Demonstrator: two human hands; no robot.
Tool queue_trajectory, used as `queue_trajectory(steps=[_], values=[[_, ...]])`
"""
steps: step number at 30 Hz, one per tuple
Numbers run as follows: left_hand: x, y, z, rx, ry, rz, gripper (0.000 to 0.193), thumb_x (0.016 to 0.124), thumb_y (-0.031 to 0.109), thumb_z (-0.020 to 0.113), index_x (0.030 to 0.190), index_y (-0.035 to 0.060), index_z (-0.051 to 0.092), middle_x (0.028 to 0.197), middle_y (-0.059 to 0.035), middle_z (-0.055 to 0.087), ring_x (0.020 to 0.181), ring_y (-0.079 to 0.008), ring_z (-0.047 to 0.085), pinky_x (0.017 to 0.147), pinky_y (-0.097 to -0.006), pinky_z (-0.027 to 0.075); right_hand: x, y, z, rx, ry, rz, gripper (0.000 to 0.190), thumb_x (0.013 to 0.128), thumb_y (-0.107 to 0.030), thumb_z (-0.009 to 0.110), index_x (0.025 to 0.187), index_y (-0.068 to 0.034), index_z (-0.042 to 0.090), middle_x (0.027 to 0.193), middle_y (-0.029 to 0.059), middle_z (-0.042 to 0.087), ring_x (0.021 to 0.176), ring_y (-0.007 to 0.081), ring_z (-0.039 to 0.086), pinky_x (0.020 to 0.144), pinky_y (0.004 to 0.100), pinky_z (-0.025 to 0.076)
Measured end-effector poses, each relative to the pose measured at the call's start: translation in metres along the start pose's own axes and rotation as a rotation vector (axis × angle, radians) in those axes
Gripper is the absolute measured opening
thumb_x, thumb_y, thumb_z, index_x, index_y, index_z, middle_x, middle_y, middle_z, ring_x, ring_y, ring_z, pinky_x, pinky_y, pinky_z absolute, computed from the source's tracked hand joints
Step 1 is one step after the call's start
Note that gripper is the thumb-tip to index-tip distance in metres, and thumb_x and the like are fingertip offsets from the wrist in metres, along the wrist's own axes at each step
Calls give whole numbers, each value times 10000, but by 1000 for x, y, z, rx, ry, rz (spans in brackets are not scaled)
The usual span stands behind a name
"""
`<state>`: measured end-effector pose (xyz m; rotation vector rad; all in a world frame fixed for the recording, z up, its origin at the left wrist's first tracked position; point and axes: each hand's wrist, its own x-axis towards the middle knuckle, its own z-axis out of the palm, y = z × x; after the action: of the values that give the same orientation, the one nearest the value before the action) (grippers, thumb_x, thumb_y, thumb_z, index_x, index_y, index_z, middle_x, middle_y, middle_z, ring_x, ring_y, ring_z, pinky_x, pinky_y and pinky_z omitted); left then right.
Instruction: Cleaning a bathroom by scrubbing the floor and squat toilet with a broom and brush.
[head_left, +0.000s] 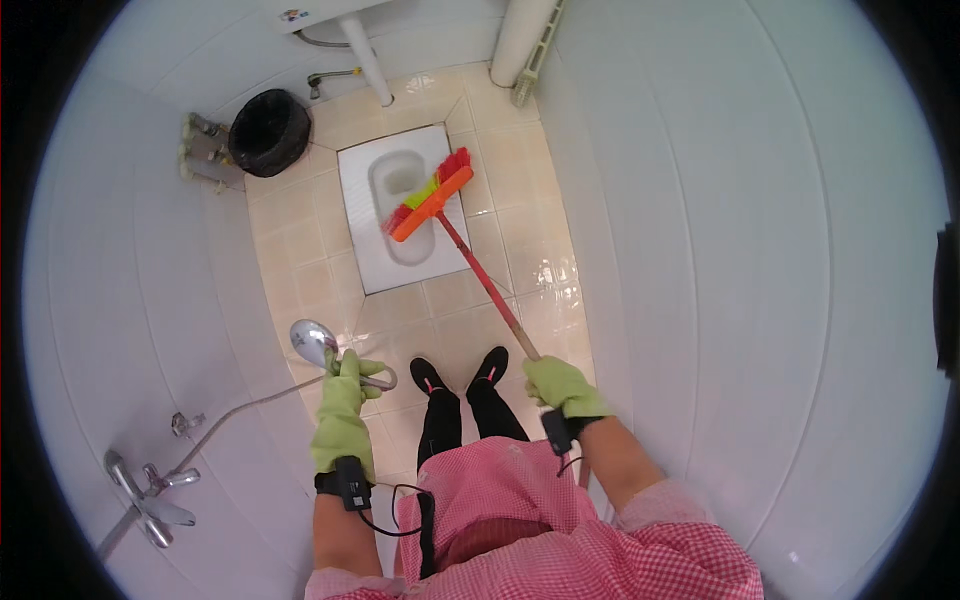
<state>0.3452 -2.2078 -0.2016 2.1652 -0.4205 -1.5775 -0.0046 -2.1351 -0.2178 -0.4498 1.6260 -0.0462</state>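
Note:
My left hand (345, 390), in a green rubber glove, grips a chrome hand shower (310, 339) with its head held over the tiles at the left. From its handle a flexible hose (255, 403) loops round and runs to the wall. My right hand (562, 384), gloved the same way, is closed round the red handle (487, 283) of a broom. The broom's orange head (433, 204), with red and yellow bristles, lies diagonally over the white squat toilet (356, 217). Whether the bristles touch the pan I cannot tell.
A black-lined waste bin (268, 133) stands in the far left corner, beside wall pipes (202, 154). A washbasin (322, 9) with a drain pipe (366, 60) is at the back. A thick white pipe (517, 45) rises at the back right. Chrome mixer taps (150, 499) jut from the left wall.

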Motion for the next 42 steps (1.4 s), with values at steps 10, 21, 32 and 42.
queue_trajectory(steps=[10,21,32,42], values=[[-15,19,12,359,-443,89,381,980,342,447,1037,-9,585,783,-106,700,570,-165,620,433,-260,430,-170,239,28,326,-58,644,341,909,-413,566,797,-95,617,576,0,528,427,122,430,384,299,338],[17,10,4,207,-287,180,426,976,351,448,809,8,637,769,-145,702,422,-137,485,413,-267,406,-10,46,69,84,-54,68,356,901,-377,530,826,-35,592,610,78,567,529,208,569,514,343,461],[35,7,-64,-100,-38,31,457,975,396,463,887,-22,627,819,-160,704,503,-180,599,446,-252,471,-91,147,59,1,-83,275,444,935,-433,483,819,-26,618,659,67,587,532,166,530,465,317,445],[22,6,-70,-207,-113,41,465,973,396,472,898,-25,655,821,-147,712,507,-156,597,466,-260,500,-39,-69,25,-362,138,85,411,921,-415,472,744,-58,570,609,53,564,511,195,531,487,346,416]])
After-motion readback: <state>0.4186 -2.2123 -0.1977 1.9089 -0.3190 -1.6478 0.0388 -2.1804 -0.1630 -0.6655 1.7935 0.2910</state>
